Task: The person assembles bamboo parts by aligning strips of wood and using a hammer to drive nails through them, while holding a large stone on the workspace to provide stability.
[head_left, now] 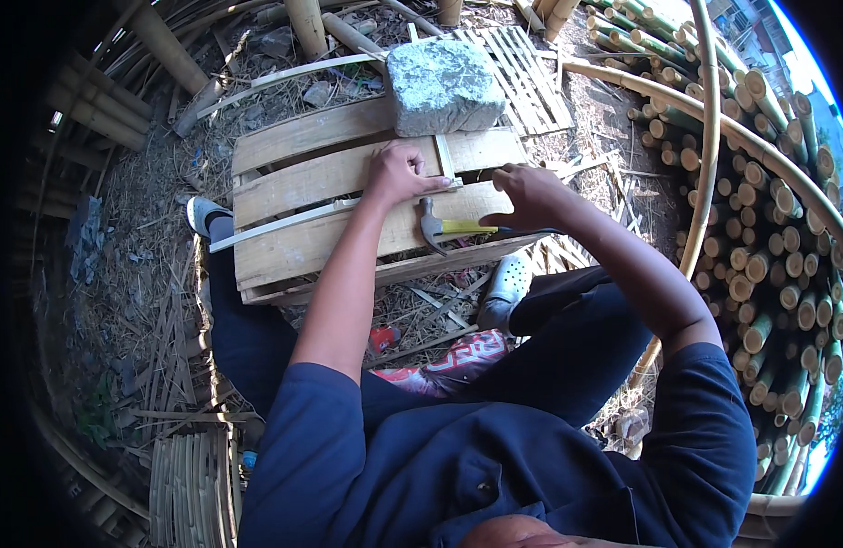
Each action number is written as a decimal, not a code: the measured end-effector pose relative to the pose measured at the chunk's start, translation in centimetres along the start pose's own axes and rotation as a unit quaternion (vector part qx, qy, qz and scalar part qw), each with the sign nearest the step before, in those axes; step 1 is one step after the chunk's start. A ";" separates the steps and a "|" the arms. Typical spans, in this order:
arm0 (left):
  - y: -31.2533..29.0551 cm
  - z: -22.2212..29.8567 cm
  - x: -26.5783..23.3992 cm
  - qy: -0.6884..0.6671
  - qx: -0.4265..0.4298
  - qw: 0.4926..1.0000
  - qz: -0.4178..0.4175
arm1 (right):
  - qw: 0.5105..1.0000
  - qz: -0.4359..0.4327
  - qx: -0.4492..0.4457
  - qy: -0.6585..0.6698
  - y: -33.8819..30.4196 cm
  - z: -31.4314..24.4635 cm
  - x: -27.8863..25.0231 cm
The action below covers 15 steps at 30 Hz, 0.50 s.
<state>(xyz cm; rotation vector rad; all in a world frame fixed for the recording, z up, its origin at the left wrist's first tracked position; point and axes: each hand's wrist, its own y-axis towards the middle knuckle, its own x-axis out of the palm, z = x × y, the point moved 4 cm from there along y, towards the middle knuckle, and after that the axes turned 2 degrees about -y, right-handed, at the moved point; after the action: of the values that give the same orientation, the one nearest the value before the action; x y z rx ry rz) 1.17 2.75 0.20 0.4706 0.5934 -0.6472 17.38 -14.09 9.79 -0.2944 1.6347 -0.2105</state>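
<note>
Well, at the right the big stack of round green-and-tan bamboo poles (746,265) filled that side, while in the middle stood the low slatted table of pale wooden planks (284,196), the work spread across it. On its far side sat the rough grey squared stone block (447,87), surely the heaviest piece here: hard, gritty, and best taken with both palms low on opposite sides.

In came the right hand (535,196), fingers and thumb spread, over the table's right part; whether the thumb touched the tool beneath could not be told. That tool, the claw hammer with grey metal head and yellow-and-dark handle (460,226), lay near the middle, head to the left: likely head-heavy, steadiest held toward the handle's right end.

And the left hand (398,171), curled narrow, had its thumb out to where two strips met; how firmly it gripped, no telling. The long thin pale bamboo strip (289,222) ran leftward past the table's edge, and the short narrow pale bamboo strip (445,157) reached toward the stone. Both looked light, springy, liable to split, and best pinched flat close to their meeting point.
</note>
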 end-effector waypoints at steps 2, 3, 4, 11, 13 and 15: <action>0.3 0.4 0.2 0.024 -0.012 0.999 -0.020 | 0.998 -0.054 -0.035 -0.002 -2.4 -0.4 2.3; 0.3 0.5 0.2 0.052 -0.029 0.997 -0.039 | 0.997 -0.058 -0.048 0.010 -3.0 -0.4 3.9; 0.5 0.6 0.4 0.047 -0.049 0.997 -0.048 | 0.998 -0.021 -0.049 -0.014 -3.0 -0.2 5.5; 0.2 1.0 0.3 0.081 -0.043 0.995 -0.030 | 0.996 0.002 -0.001 0.089 -5.1 -0.3 4.8; -0.1 1.4 0.0 0.091 -0.032 0.995 -0.014 | 0.993 0.021 0.025 0.115 -7.1 -1.0 2.4; -0.3 1.7 -0.1 0.098 -0.022 0.995 -0.001 | 0.944 0.073 0.076 0.313 -8.5 0.5 1.9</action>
<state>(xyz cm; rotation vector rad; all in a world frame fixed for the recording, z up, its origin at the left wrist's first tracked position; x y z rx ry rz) 1.49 1.66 1.43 0.4957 0.7917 -0.5919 18.29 -22.72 10.60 0.0239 2.2456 -0.3398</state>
